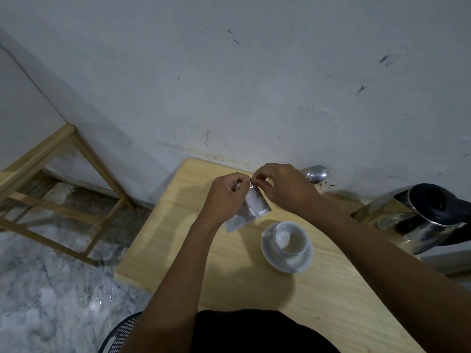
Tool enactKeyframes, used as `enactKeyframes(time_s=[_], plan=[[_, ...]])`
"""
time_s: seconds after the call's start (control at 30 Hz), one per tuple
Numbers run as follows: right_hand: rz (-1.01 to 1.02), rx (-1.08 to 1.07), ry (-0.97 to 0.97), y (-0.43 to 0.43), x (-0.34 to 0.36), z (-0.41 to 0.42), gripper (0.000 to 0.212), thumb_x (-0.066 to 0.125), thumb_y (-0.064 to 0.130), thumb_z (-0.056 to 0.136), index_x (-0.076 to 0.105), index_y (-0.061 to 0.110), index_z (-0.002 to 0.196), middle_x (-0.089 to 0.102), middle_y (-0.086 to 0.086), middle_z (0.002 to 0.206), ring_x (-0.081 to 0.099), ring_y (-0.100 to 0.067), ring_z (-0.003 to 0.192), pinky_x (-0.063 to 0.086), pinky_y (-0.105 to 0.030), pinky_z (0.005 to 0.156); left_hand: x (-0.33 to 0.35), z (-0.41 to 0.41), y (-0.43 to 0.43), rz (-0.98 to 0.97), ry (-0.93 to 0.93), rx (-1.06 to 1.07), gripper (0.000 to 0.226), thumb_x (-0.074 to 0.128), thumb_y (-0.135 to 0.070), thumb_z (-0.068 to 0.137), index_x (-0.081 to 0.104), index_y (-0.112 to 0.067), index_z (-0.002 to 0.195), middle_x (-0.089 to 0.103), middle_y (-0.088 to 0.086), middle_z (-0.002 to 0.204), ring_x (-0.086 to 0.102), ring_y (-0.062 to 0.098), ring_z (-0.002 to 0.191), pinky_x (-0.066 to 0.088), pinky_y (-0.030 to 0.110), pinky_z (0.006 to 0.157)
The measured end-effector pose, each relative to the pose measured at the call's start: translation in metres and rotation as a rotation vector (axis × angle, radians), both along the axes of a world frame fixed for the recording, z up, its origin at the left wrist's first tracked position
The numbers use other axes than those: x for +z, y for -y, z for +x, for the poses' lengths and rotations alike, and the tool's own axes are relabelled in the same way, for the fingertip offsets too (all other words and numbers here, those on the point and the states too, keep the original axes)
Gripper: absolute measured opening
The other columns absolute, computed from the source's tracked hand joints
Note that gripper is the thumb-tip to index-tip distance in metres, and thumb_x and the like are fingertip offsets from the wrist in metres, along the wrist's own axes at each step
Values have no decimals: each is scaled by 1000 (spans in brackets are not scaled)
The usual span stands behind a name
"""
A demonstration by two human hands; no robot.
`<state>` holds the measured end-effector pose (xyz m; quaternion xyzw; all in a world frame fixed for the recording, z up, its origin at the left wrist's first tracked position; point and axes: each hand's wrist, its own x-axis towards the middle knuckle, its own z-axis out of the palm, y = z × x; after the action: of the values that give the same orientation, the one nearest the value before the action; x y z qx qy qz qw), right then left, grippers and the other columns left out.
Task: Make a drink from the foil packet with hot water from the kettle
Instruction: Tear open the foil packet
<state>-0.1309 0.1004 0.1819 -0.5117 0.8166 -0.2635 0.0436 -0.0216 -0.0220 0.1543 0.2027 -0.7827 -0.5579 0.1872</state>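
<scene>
Packet (251, 208): silver foil sachet, held in the air above the table (193, 250) at frame centre, just up and left of the cup (289, 238). It hangs slanted, top edge up between the two hands, lower end pointing down-left. Not touching table or cup.

Handling, as a judgement: light, thin, crinkly film; limp in the body, stiffer along the sealed edges. Foil is slick, so a flat pinch on the top seam suits it better than a grip on the belly, which would squeeze powder toward the opening. Contents likely loose; a sudden rip could scatter them. Best to tear close to the corner, with the mouth kept upward.

Left hand (225, 197): thumb and forefinger pinching the top edge, other fingers curled behind the packet, hiding part of it. Wrist bent, forearm rising from lower centre.

Right hand (280, 187): thumb and forefinger pinching the same top edge, right beside the left fingertips; remaining fingers folded. Forearm comes in from lower right, passing over the saucer (285, 261) side.

Whether the seam has parted: cannot tell, fingers cover it.

Cup looks empty. Kettle (423, 220) stands at right edge, well apart from the hands. Spoon (316, 173) lies by the wall, behind the right hand.
</scene>
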Motion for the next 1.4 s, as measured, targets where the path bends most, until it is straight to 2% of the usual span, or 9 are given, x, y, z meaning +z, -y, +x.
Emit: enactKeyframes(time_s=[0.17, 0.37, 0.57, 0.67, 0.8, 0.97, 1.1, 1.2, 1.4], plan=[[-148, 8, -140, -2, -11, 0, 20, 54, 17, 90, 72, 12, 85, 67, -4, 75, 58, -21, 70, 51, -42, 61, 5, -3, -4, 79, -20, 24, 27, 54, -14, 93, 68, -27, 74, 66, -17, 67, 57, -9, 63, 42, 5, 61], [-235, 91, -327, -7, -17, -2, 20, 50, 2, 88, 69, -1, 80, 63, -12, 69, 56, -31, 63, 52, -48, 62, 2, -6, -10, 196, 12, 41, 23, 52, -17, 94, 74, -15, 87, 70, -4, 77, 62, 4, 74, 49, 19, 70], [-257, 202, -517, -20, -15, 1, 13, 62, -10, 83, 69, 1, 82, 66, -11, 75, 62, -27, 68, 48, -39, 94, 0, -9, -10, 208, 49, 42, 25, 50, -21, 96, 73, -15, 88, 68, -8, 74, 57, -7, 65, 45, 7, 62], [-300, 184, -517, -21, -19, -1, 12, 64, -9, 84, 70, 1, 85, 70, -10, 82, 63, -24, 75, 45, -40, 101, 0, -9, -6, 191, 54, 33, 27, 49, -22, 96, 71, -12, 85, 67, -6, 75, 58, 1, 70, 46, 14, 67], [-331, 125, -369, -22, -22, -1, 11, 58, 0, 94, 69, 1, 92, 69, -9, 90, 61, -21, 85, 40, -35, 106, 0, -8, -5, 182, 35, 26, 27, 48, -23, 96, 70, -10, 88, 69, 2, 82, 60, 9, 75, 48, 23, 71], [-293, 78, -213, -24, -21, 11, 11, 58, 5, 95, 68, 4, 99, 70, -5, 98, 60, -12, 94, 37, -21, 106, -1, -6, -6, 154, 16, 23, 26, 48, -22, 97, 71, -13, 90, 71, -1, 82, 60, -2, 71, 48, 11, 65], [-292, -85, 3, -23, -13, 14, 8, 59, 11, 95, 67, 9, 96, 62, 7, 87, 50, 1, 79, 40, -10, 77, -2, -2, -9, 197, 0, -16, 25, 49, -27, 97, 71, -16, 93, 67, -9, 81, 56, -6, 70, 43, 7, 63], [-311, -179, 115, -20, -9, 15, 9, 61, 12, 94, 69, 10, 98, 62, 9, 89, 53, 4, 79, 37, -2, 76, 1, 1, -7, 320, 2, -97, 23, 55, -28, 95, 71, -15, 105, 73, -7, 94, 65, -1, 86, 49, 9, 73], [-201, -177, 331, -19, -5, 8, 10, 65, 21, 92, 68, 20, 102, 67, 13, 92, 61, 7, 88, 48, -10, 81, 4, 2, -1, 252, 42, -147, 21, 58, -22, 93, 73, -11, 103, 75, 0, 96, 68, 4, 88, 50, 15, 80]])
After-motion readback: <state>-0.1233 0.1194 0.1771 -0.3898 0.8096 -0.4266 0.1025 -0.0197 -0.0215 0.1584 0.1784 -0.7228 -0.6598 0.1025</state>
